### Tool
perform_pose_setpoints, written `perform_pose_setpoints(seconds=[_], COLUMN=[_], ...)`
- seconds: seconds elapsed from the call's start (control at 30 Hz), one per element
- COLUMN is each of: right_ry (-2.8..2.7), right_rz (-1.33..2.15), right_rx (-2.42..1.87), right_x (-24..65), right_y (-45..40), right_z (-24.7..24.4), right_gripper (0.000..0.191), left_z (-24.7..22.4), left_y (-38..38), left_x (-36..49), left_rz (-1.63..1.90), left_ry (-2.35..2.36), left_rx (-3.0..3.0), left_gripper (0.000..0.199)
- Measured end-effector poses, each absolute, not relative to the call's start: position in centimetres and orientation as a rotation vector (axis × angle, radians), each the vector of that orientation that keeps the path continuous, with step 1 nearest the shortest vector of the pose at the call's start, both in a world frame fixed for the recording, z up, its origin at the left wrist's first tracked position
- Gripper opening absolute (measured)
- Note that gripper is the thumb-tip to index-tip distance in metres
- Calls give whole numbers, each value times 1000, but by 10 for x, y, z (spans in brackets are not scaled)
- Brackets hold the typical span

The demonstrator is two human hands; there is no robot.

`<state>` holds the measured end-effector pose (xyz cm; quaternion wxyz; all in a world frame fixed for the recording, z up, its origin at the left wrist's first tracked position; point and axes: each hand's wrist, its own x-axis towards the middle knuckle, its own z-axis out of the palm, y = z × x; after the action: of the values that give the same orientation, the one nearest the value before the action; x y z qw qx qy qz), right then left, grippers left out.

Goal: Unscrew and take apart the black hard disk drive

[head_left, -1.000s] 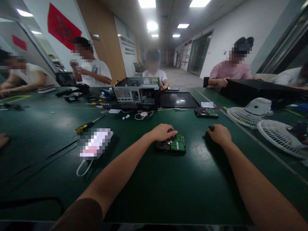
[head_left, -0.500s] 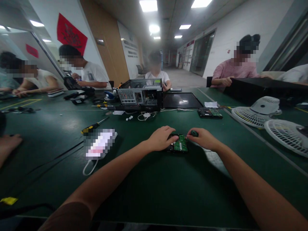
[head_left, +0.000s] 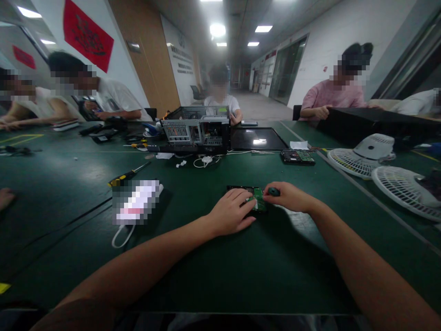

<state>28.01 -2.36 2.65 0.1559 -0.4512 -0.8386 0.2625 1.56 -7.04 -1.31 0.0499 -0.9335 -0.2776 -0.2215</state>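
A hard drive (head_left: pixel 259 206) with its green circuit board facing up lies flat on the green table. My left hand (head_left: pixel 230 212) steadies it from the left, its fingers across the board and the thumb at the near side. Part of the drive is hidden under that hand. On the other side, my right hand (head_left: pixel 291 196) is closed on a small screwdriver, whose dark green handle (head_left: pixel 274 191) shows between thumb and fingers. The tip by the board's right edge is too small to make out.
An opened computer case (head_left: pixel 195 131) stands ahead, beside a black panel (head_left: pixel 257 139). Another hard drive (head_left: pixel 297 157) lies beyond my right hand. White fan grilles (head_left: pixel 406 191) are at right. A yellow-black screwdriver (head_left: pixel 126 177) and a phone (head_left: pixel 138 202) lie left. Several people sit around.
My left hand has shifted on the hard drive: its thumb has come off the board to the near side, and its fingers now lie over the board. The right hand stays at the right edge.
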Motion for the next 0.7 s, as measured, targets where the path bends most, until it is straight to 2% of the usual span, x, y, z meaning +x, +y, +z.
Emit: perform_pose_setpoints(seconds=[0.27,0.57,0.7], right_ry=[-2506,-2443,-2257], right_rz=[592,652,680], right_rx=[-1270,-1241,-1279], right_x=[275,276,285], right_y=[-23,-24,-25], right_z=[20,22,31], right_gripper=[20,15,22], left_z=[-16,-22,-23], left_y=[-64,-60,-61], left_x=[10,8,9], left_rz=[-657,-627,-631], left_ry=[-743,-725,-723], left_rx=[-2890,-2912,-2919], left_gripper=[36,37,37])
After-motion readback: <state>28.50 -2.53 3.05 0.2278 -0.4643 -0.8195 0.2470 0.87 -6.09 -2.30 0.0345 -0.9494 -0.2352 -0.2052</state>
